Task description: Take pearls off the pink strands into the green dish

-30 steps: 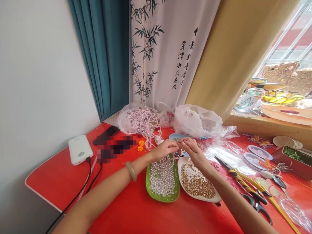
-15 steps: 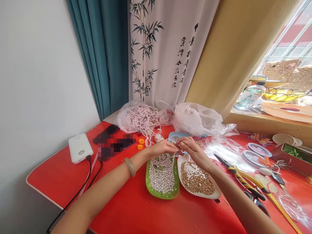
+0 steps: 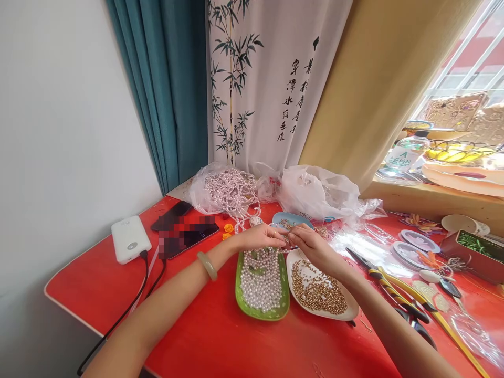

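Note:
My left hand (image 3: 264, 237), below a wrist with a pale bangle (image 3: 207, 265), hovers over the far end of a green tray (image 3: 239, 295) of white pearl beads (image 3: 260, 286). Its fingers press together and meet those of my right hand (image 3: 307, 241), also closed in a pinch. What lies between the fingertips is too small and hidden to name. Some pearl beads show just beneath the fingers. Under my right hand is a white plate (image 3: 352, 312) with small gold beads (image 3: 321, 291). A blue tray (image 3: 278, 216) with beads sits just behind both hands, partly covered.
Pink pearl strands (image 3: 232, 189) and a plastic bag (image 3: 321, 191) lie at the back. Orange flowers (image 3: 228, 228), phones (image 3: 192, 240) and a white power bank (image 3: 130, 239) are left. Pliers (image 3: 388, 286) and a red box (image 3: 476, 257) of green pieces stand right.
Both hands have turned slightly, backs more upward, and their fingertips have come closer together. The left wrist has risen a little. The trays have stayed in place.

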A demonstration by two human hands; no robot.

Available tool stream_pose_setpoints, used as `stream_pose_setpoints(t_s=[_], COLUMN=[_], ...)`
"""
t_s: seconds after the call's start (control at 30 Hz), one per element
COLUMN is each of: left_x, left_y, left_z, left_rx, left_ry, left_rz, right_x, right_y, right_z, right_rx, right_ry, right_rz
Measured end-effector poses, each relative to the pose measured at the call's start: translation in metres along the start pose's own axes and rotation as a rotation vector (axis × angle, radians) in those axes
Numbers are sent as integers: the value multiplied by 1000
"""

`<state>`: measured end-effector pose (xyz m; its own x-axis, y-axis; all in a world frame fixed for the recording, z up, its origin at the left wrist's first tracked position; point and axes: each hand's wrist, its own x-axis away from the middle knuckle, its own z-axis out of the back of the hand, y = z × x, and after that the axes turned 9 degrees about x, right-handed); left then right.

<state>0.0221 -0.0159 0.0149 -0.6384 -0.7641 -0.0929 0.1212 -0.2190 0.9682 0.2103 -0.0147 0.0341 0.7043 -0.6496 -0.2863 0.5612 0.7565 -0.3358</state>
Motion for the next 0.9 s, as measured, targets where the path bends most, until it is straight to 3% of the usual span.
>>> stream_pose_setpoints(t_s=[0.13, 0.3, 0.4, 0.53, 0.7, 0.9], left_x=[1, 7, 17, 30, 35, 30], left_y=[5, 12, 12, 9, 11, 13], left_z=[3, 0, -14, -45, -79, -89], left_rx=[-119, -75, -126, -318, -600, -791], left_ry=[29, 27, 96, 290, 354, 283], left_rz=[-81, 14, 90, 141, -15, -68], right_x=[1, 8, 13, 24, 40, 49], right_y=[-3, -16, -23, -28, -24, -17], right_z=[0, 3, 3, 3, 2, -3], right_rx=[46, -45, -32, -23, -40, 173], right_ry=[-16, -113, -173, -253, -152, -58], right_rz=[19, -87, -112, -103, -74, -72])
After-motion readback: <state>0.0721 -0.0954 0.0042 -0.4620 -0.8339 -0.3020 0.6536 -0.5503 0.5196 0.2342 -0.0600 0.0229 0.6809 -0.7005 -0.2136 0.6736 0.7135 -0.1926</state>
